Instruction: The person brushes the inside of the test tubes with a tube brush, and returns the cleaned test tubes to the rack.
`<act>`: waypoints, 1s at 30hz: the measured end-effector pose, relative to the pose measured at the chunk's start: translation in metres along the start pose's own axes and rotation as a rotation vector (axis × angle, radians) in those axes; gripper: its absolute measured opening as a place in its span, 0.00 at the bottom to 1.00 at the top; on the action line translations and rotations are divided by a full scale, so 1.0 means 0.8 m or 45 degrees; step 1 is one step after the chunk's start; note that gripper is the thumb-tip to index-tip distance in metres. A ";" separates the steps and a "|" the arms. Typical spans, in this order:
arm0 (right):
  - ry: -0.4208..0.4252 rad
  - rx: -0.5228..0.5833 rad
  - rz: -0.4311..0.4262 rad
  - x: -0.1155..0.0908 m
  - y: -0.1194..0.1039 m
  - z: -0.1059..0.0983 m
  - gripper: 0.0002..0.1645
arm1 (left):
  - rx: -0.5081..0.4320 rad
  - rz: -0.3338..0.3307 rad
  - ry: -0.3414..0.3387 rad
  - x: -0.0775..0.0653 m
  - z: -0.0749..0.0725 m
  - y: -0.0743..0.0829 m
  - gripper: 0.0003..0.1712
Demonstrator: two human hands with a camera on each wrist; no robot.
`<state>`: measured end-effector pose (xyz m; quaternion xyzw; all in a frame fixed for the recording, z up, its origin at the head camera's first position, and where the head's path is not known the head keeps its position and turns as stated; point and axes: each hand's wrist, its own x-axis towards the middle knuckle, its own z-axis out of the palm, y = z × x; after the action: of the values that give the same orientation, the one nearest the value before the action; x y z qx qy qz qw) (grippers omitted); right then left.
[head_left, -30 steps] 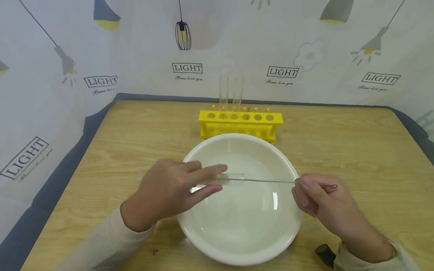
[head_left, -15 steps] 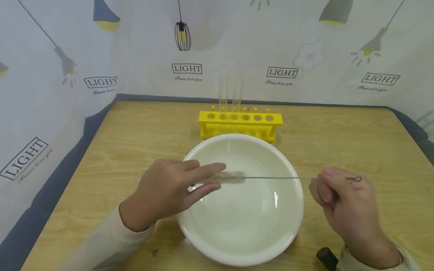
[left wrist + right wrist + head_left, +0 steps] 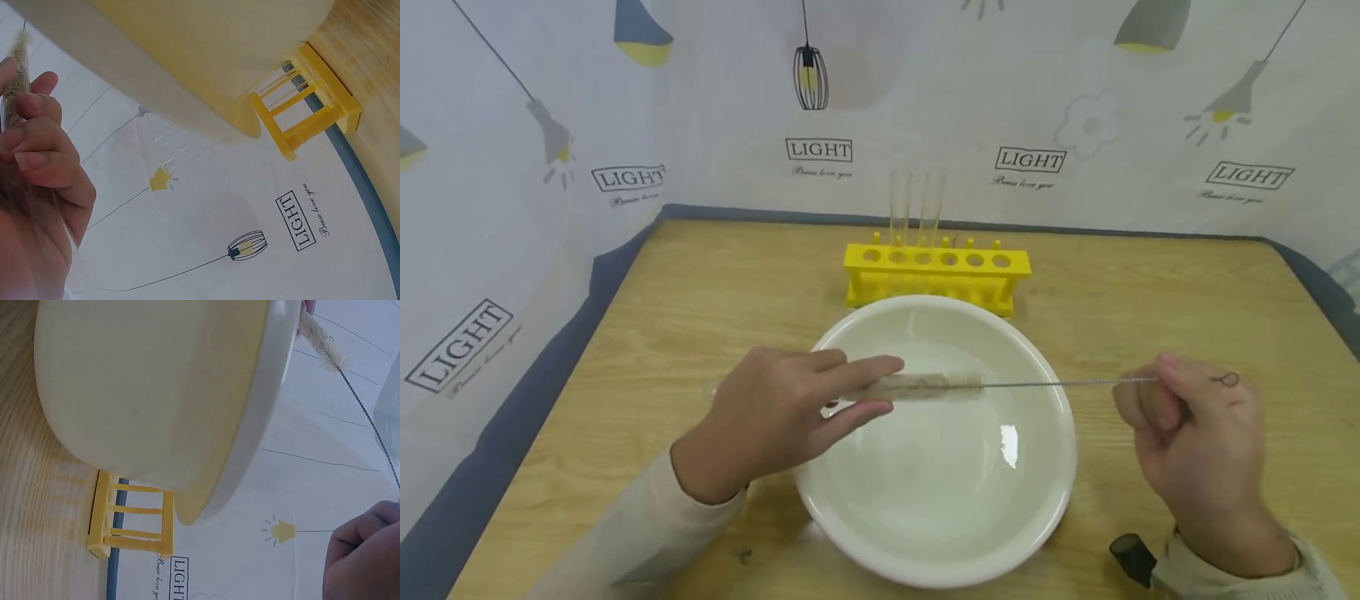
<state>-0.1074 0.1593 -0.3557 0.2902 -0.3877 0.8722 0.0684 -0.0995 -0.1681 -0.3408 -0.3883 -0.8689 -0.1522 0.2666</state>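
Observation:
My left hand holds a clear glass test tube level above the left half of a white basin. Inside the tube lies the pale bristle head of a test tube brush. Its bristles fan out at the tube's mouth in the right wrist view. My right hand, to the right of the basin's rim, pinches the twisted wire handle near its looped end. The wire runs straight between both hands. My left palm hides much of the tube.
Behind the basin stands a yellow test tube rack, with two upright clear test tubes in it. A black object sits by my right sleeve. A printed cloth hangs behind the wooden table.
My right hand has moved right and slightly up, drawing the brush that way. More of the bristle head now shows beyond my left fingers. My left hand stays almost in place.

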 end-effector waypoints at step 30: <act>0.191 -0.151 0.086 0.026 -0.017 -0.037 0.30 | 0.055 -0.148 -0.180 -0.002 -0.006 -0.008 0.18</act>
<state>-0.1332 0.1878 -0.3513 0.2062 -0.4419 0.8689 0.0848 -0.1020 -0.1756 -0.3380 -0.3412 -0.9097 -0.1208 0.2036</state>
